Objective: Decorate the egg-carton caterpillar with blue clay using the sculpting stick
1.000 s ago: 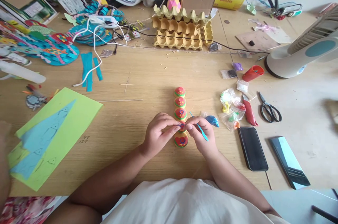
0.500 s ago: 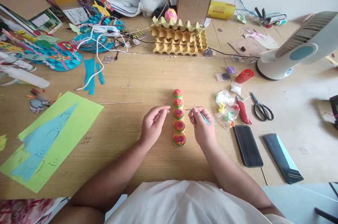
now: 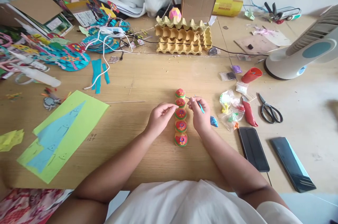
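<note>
A strip of several egg-carton cups [image 3: 181, 125] runs away from me, each topped with red and green and marked with small face-like details. The nearer cups carry blue rings. My left hand [image 3: 161, 116] is closed in a pinch at the left edge of the second cup from the far end; whatever its fingertips hold is too small to make out. On the other side, my right hand [image 3: 199, 111] grips a thin blue-handled tool [image 3: 201, 107], its dark slender tip pointing left, just above that cup. A small blue packet [image 3: 214, 121] lies right of my right wrist.
Clay packets [image 3: 232, 111], a red-handled knife [image 3: 249, 113], scissors [image 3: 270, 109] and two phones [image 3: 254, 149] lie at right. Beyond them stand a red cup [image 3: 251, 75] and a fan [image 3: 298, 53]. Green paper [image 3: 79, 122] lies left; egg cartons [image 3: 179, 46] sit at the back.
Both hands have moved away from me along the strip. My left fingertips have come up to the second cup's edge, and the tool tip is now higher along the row. The view has shifted slightly.
</note>
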### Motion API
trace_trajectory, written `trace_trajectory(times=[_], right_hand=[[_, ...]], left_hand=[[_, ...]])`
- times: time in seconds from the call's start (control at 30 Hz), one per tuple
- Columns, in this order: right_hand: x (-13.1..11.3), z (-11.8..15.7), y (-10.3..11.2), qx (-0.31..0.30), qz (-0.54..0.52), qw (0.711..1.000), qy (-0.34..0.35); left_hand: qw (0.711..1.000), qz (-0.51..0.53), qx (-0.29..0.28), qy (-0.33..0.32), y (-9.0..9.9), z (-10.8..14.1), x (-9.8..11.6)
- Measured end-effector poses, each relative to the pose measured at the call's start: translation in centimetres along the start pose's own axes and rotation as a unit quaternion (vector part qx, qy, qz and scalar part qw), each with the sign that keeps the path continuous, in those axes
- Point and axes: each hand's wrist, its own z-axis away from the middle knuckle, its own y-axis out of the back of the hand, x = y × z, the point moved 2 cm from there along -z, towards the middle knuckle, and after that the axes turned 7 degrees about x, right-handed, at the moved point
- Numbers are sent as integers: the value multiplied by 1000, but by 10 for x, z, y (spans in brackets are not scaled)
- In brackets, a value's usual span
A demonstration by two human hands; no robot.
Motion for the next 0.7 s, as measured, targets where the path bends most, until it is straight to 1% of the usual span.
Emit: trace_trajectory(times=[0.1,0.17,0.27,0.37,0.5,0.7], right_hand=[[1,0,1,-19,32,999,23],[2,-1,2,-34,55,997,30],[4,-2,2,-60,91,994,31],[4,-3,3,-89,111,989,30],[2,-4,3,-123,127,984,33],[1,-6,2,-139,180,972,58]], left_hand=[[999,35,-15,1,-10,-12,3],[998,62,-15,4,-17,-18,0],[997,75,-4,5,-23,-25,-9],[996,90,2,20,-24,-28,-16],[990,129,11,47,-25,-29,-17],[986,148,25,71,-25,-31,-16]])
